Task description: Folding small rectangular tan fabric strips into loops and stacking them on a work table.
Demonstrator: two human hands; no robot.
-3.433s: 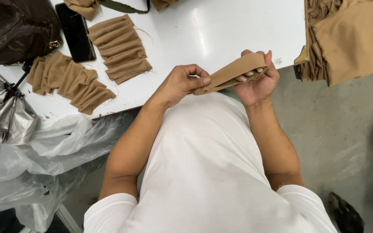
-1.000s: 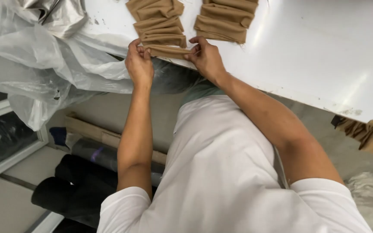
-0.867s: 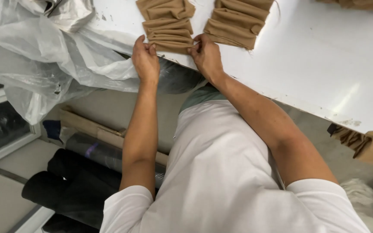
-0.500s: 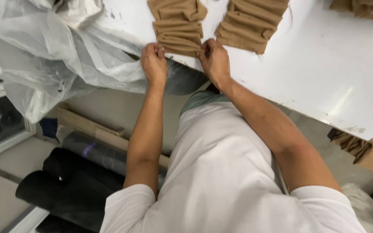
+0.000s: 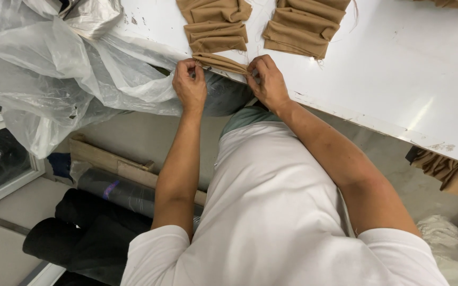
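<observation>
My left hand [image 5: 189, 85] and my right hand [image 5: 267, 82] each pinch one end of a folded tan fabric piece [image 5: 221, 63], thumb and fingers pressed together on the cloth. The piece lies stretched between them right at the near edge of the white surface [image 5: 398, 69], touching the bottom of the left stack of folded tan pieces [image 5: 216, 24]. A second stack [image 5: 303, 24] of the same cloth sits just beside it to the right, apart from my hands.

A few seconds ago I held this strip up against my chest, off the surface altogether, with both stacks far up and to the left in my view. Since then I have turned toward those stacks, and over the last second my hands have come down to the edge below the left stack and settled there, so the strip now rests as the nearest layer of that pile. That reads to me as the piece laid down and being squared up, though I have not let go.

The crumpled clear plastic sheeting [image 5: 54, 69] hangs off the surface beside my left hand; whether my knuckles brush it I cannot quite tell. Dark fabric rolls [image 5: 80, 233] lie on the floor below.
</observation>
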